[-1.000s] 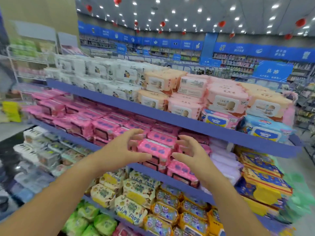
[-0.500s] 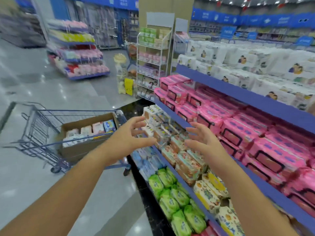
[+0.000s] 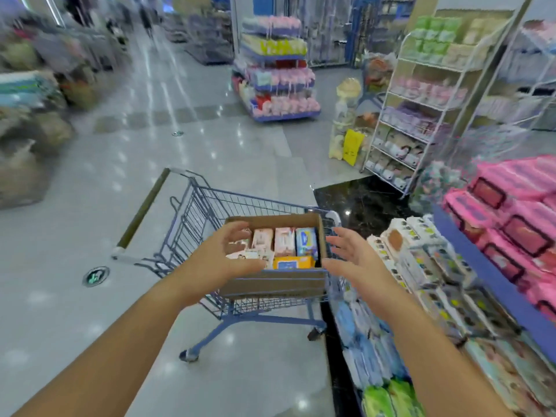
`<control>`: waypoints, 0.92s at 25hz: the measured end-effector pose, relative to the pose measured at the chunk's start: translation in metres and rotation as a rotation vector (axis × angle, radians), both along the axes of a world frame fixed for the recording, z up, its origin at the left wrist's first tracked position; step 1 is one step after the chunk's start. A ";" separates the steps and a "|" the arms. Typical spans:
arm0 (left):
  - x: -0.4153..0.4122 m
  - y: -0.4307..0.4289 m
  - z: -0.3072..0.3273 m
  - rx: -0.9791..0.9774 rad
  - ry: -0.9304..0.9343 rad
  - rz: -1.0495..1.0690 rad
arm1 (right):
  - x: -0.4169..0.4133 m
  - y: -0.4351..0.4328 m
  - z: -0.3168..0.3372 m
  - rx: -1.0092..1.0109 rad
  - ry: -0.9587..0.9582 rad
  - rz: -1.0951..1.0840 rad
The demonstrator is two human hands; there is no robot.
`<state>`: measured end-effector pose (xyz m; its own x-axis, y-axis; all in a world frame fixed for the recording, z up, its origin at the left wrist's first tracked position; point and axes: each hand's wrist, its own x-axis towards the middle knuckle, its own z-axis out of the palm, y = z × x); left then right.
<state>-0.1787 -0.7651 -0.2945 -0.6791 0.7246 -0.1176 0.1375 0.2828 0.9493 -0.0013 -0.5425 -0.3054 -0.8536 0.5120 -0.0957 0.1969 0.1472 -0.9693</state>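
Note:
A blue wire shopping cart (image 3: 210, 206) stands in the aisle just ahead of me. Inside it sits an open cardboard box (image 3: 270, 284) holding several packs of wet wipes (image 3: 284, 242). My left hand (image 3: 222, 257) hovers over the box's left side with fingers spread and loosely bent, holding nothing. My right hand (image 3: 352, 260) is held out by the box's right edge, palm turned inward, fingers straight and empty.
A blue store shelf (image 3: 487, 284) on my right carries pink packs (image 3: 517, 218) above and white, blue and green packs below. A white wire rack (image 3: 421, 115) and a low display stand (image 3: 276, 73) stand further back. Grey glossy floor (image 3: 90, 296) stretches to the left.
My view has swung left from the shelf of pink packs to the cart. Both empty hands stayed in front of me and now hang over the cardboard box.

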 end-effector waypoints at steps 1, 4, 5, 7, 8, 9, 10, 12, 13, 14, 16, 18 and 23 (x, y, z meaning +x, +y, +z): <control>-0.027 0.002 -0.008 -0.013 -0.025 0.030 | -0.031 0.011 -0.008 -0.014 -0.027 0.029; -0.100 0.017 -0.045 -0.059 -0.106 0.073 | -0.110 0.039 -0.040 -0.049 -0.123 0.080; -0.124 0.024 -0.062 -0.084 -0.129 0.078 | -0.135 0.049 -0.054 -0.062 -0.159 0.085; -0.176 0.042 -0.099 -0.146 -0.186 0.067 | -0.184 0.067 -0.089 -0.089 -0.245 0.086; -0.200 0.050 -0.120 -0.183 -0.211 0.064 | -0.205 0.074 -0.107 -0.097 -0.291 0.086; -0.225 0.060 -0.141 -0.230 -0.232 0.055 | -0.226 0.080 -0.127 -0.111 -0.330 0.077; -0.245 0.068 -0.158 -0.273 -0.268 0.044 | -0.243 0.085 -0.145 -0.135 -0.374 0.063; -0.283 0.082 -0.196 -0.378 -0.326 0.023 | -0.276 0.091 -0.182 -0.187 -0.465 0.036; -0.297 0.088 -0.210 -0.438 -0.345 0.007 | -0.289 0.093 -0.199 -0.213 -0.506 0.032; -0.310 0.094 -0.226 -0.486 -0.366 -0.007 | -0.302 0.095 -0.216 -0.247 -0.556 0.024; -0.335 0.105 -0.262 -0.578 -0.419 0.003 | -0.324 0.100 -0.247 -0.305 -0.664 -0.014; -0.350 0.117 -0.298 -0.623 -0.497 0.026 | -0.341 0.106 -0.276 -0.361 -0.744 -0.039; -0.368 0.147 -0.364 -0.732 -0.567 0.151 | -0.377 0.126 -0.355 -0.433 -0.859 -0.038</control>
<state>-0.5463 -0.6181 -0.6589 -0.4613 0.2480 -0.8519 -0.3783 0.8135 0.4417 -0.3781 -0.4165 -0.6601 -0.3879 0.3112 -0.8676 0.8619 -0.2110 -0.4610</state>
